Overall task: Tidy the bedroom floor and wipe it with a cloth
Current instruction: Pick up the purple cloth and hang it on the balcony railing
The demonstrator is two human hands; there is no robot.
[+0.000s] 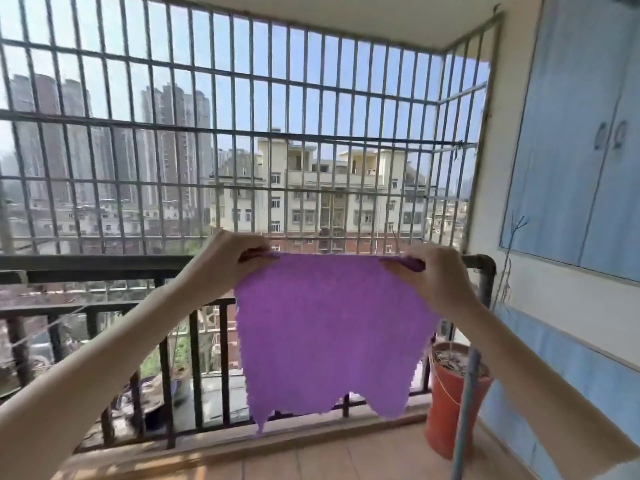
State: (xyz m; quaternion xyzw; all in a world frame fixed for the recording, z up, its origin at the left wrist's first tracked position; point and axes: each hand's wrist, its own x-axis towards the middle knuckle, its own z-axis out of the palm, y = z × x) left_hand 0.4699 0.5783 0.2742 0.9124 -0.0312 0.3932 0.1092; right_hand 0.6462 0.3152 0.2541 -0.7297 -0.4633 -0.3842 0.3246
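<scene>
Outside on the balcony, we pinch the purple cloth (329, 334) by its top corners, left hand (228, 261) and right hand (426, 275) apart, so it hangs spread flat at the railing (86, 265), probably for draping there.

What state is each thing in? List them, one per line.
purple cloth: spread flat, hanging from its top corners in front of the railing
left hand: pinching the cloth's top left corner
right hand: pinching the top right corner
blue cabinet doors: closed
orange pot: upright on the floor
</scene>
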